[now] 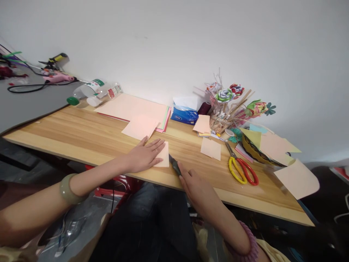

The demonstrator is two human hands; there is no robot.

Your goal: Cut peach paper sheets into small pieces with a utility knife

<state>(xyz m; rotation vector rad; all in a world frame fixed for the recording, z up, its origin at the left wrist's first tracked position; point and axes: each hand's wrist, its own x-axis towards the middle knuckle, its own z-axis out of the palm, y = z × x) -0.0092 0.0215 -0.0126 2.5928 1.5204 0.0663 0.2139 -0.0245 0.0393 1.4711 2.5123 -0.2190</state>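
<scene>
My left hand (148,154) lies flat with fingers stretched out, pressing on a folded pale pink sheet of paper (164,160) near the table's front edge. In my right hand (193,182) is a dark-handled utility knife (175,166), its blade tip close by the sheet's right edge. Whether the blade touches the paper I cannot tell. Just behind my left hand are larger pale pink sheets (139,127). Small cut squares of paper (211,148) rest to the right, beyond the knife.
Scissors with red and yellow handles (242,171) lie at right. Behind stand a tissue pack (184,115), a stack of coloured paper (131,106) and paper flowers (225,95). Plastic bottles (91,87) lie back left. A basket (253,149) of paper scraps is far right.
</scene>
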